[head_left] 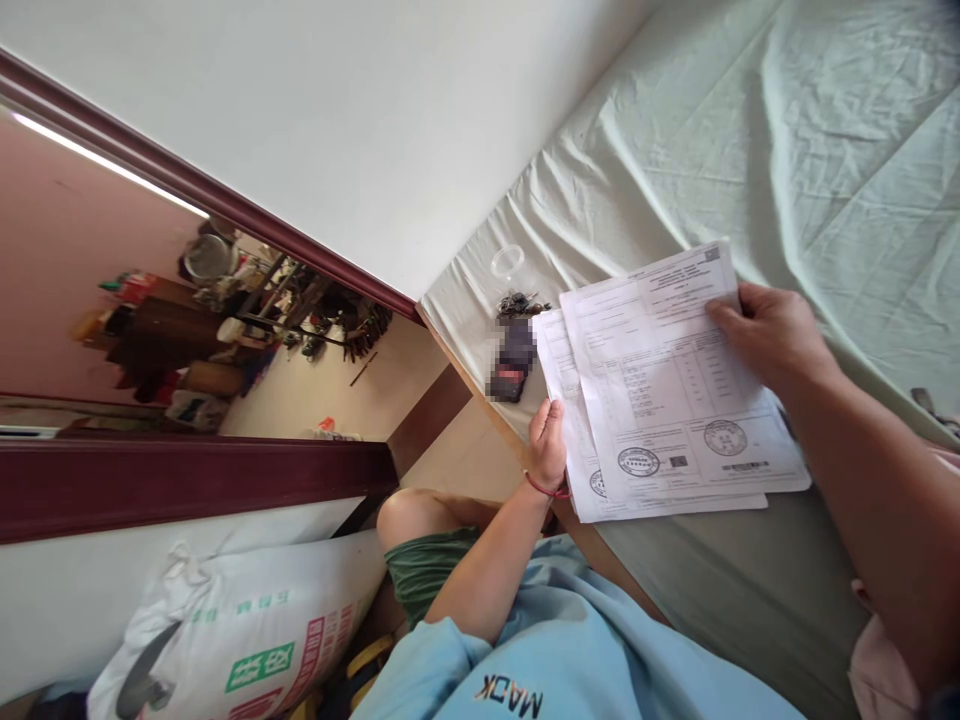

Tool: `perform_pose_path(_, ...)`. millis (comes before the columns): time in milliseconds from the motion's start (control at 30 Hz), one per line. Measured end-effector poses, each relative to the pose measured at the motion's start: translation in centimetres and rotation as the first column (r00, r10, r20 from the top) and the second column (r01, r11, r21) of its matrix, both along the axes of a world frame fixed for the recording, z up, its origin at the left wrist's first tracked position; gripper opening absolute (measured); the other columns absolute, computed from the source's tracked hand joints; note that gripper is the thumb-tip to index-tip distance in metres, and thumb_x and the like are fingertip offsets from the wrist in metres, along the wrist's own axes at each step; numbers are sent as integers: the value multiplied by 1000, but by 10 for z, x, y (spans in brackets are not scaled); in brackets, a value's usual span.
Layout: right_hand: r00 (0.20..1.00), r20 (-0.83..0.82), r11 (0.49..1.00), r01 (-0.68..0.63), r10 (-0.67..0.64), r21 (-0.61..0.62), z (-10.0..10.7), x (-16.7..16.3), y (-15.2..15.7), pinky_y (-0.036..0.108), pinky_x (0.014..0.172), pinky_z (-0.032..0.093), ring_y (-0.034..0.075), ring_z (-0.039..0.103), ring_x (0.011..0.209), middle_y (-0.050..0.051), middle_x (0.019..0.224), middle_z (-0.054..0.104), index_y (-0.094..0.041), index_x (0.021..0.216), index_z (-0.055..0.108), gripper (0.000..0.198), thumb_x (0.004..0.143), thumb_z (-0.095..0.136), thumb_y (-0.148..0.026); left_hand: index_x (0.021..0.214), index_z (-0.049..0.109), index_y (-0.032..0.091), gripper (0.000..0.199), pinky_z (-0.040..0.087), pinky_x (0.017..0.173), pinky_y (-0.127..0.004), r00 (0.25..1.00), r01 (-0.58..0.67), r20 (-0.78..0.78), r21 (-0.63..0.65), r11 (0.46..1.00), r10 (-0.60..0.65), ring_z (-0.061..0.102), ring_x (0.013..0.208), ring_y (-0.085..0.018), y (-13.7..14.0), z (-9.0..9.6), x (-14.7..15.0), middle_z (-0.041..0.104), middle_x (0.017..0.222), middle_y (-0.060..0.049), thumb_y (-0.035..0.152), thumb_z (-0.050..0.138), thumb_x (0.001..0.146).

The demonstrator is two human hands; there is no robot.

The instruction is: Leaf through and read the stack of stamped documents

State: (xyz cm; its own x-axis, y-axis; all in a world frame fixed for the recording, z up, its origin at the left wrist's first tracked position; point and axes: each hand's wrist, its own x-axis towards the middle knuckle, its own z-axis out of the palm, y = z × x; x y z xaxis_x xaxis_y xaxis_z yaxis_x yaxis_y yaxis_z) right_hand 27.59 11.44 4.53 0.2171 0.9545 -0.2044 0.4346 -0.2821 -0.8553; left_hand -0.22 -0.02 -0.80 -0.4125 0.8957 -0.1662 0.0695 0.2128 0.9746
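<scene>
Holding papers, both hands, keys nr clear lid

Both hands, left hand and right hand, grip stamped papers at frame centre-right, above a pale green bed sheet.

A printed sack lies lower left; keys and a clear lid rest on the green sheet.

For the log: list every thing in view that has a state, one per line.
left hand: gripping the papers' edge
right hand: gripping the top sheet
stamped papers: stacked, fanned, held over the bed
bed sheet: wrinkled
keys: lying on the bed
clear lid: lying flat
printed sack: full
</scene>
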Motion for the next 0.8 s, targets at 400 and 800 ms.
perform_pose_path(400, 961, 270, 991, -85, 54, 104, -4, -3, 0, 33, 65, 34, 16, 44, 64, -1, 64, 52, -23, 71, 50, 26, 89, 62, -36, 100, 78, 18, 52, 53, 106, -38, 999, -36, -4, -22, 999, 36, 70, 116, -28, -1, 0, -1, 80, 104, -7, 68, 74, 85)
perform_pose_path(800, 895, 423, 945, -252, 144, 210, 2, -23, -11, 35, 67, 28, 18, 36, 61, 2, 61, 45, -25, 68, 32, 39, 94, 53, -44, 108, 77, 20, 58, 55, 100, -35, 995, 96, 32, 56, 994, -98, 72, 106, -23, 0, 2, 2, 80, 106, -7, 73, 61, 93)
